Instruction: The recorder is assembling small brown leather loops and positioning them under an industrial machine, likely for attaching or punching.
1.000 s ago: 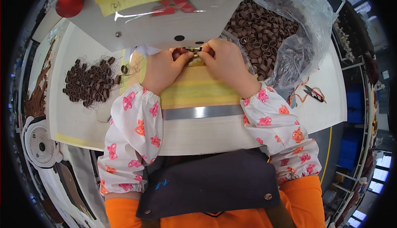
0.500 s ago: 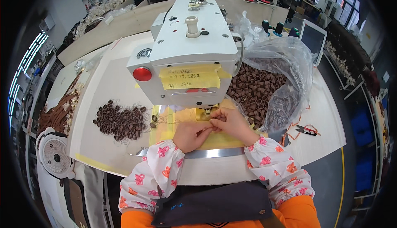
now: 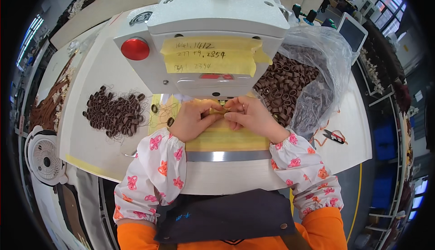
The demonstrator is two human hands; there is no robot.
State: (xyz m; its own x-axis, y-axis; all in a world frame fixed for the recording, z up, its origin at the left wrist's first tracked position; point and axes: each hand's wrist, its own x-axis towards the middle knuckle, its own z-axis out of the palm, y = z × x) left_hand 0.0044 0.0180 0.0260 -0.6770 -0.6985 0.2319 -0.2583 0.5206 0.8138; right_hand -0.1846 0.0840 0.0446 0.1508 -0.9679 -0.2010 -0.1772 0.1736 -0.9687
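Note:
My left hand point(image 3: 194, 119) and my right hand point(image 3: 253, 116) meet fingertip to fingertip just below the head of a white sewing machine point(image 3: 217, 16). Both are closed in a pinch over the yellow-taped work plate point(image 3: 213, 140). Whatever small piece lies between the fingertips is mostly hidden, and I cannot make it out. Left of my left hand, a few brown loops point(image 3: 155, 108) with loose threads rest on the tape. Farther left spreads a pile of small dark brown loops point(image 3: 113, 113) trailing threads. The needle area is largely covered by my fingers.
A clear plastic bag point(image 3: 333, 75) holding many brown loops point(image 3: 285, 87) lies right of the machine. Black thread snips point(image 3: 334, 136) sit near the right table edge with orange cord. A white fan point(image 3: 45, 159) stands at left. A tablet point(image 3: 352, 33) is at the back right.
The view has shifted so the machine looks larger and nearer. My left hand's fingers have moved up beside my right fingertips; both hands remain pinched at the machine's front.

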